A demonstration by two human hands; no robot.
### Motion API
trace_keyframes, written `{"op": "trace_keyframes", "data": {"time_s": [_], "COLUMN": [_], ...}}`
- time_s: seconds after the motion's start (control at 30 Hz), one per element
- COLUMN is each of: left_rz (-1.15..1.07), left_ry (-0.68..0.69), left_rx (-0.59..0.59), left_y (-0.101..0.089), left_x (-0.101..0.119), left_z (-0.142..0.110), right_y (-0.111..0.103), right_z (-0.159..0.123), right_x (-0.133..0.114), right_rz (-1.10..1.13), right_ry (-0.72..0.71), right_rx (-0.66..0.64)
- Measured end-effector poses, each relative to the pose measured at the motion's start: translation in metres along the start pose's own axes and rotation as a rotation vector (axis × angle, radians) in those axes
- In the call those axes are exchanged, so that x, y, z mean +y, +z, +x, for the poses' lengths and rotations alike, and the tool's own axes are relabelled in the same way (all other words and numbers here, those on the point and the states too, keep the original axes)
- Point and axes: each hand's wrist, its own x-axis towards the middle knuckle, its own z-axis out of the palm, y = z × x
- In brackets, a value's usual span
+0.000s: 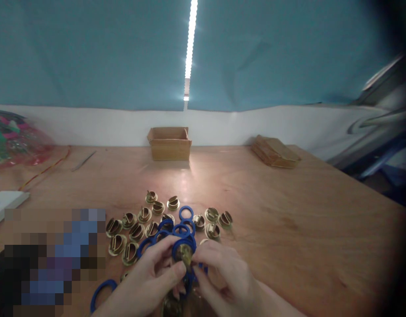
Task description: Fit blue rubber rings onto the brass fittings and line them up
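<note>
2 bare hands, wrists low in view, fingers bent inward: left hand (148,277) and right hand (226,273) pinch 1 round brass-coloured metal fitting (183,252) between them, inside 1 blue ring (184,241). Overlapping blue plastic rings (181,230) crowd 12 o'clock, partly hidden by fingers. Loose brass-coloured fittings (144,215): 9 to 1 o'clock. Open brown cardboard box (170,152): 12 o'clock, farther back.

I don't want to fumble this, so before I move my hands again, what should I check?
1. Left hand gripping the held blue ring: ok.
2. Right hand gripping too: cannot tell, fingertips hide contact.
3. Brass piece fully seated in that ring: cannot tell.
4. Loose blue rings separated: not ok, several overlap.
5. Cardboard box open: ok.
</note>
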Motion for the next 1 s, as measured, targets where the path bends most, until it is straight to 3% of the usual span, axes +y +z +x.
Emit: {"op": "trace_keyframes", "data": {"time_s": [0.17,0.33,0.67,1.0], "left_rz": [-0.086,0.021,0.248,0.293], "left_ry": [0.059,0.103,0.191,0.195], "left_rx": [-0.049,-0.002,0.1,0.111], "left_y": [0.003,0.001,0.003,0.004], "left_x": [0.002,-0.004,0.002,0.003], "left_z": [-0.002,-0.002,-0.003,-0.002], "right_y": [0.005,0.006,0.011,0.016], "right_z": [-0.004,-0.002,-0.007,-0.009], "right_x": [0.002,0.001,0.0,-0.002], "right_rz": [-0.055,-0.051,-0.137,-0.131], "right_ry": [0.089,0.193,0.19,0.153], "right_rx": [0.032,0.031,0.117,0.167]}}
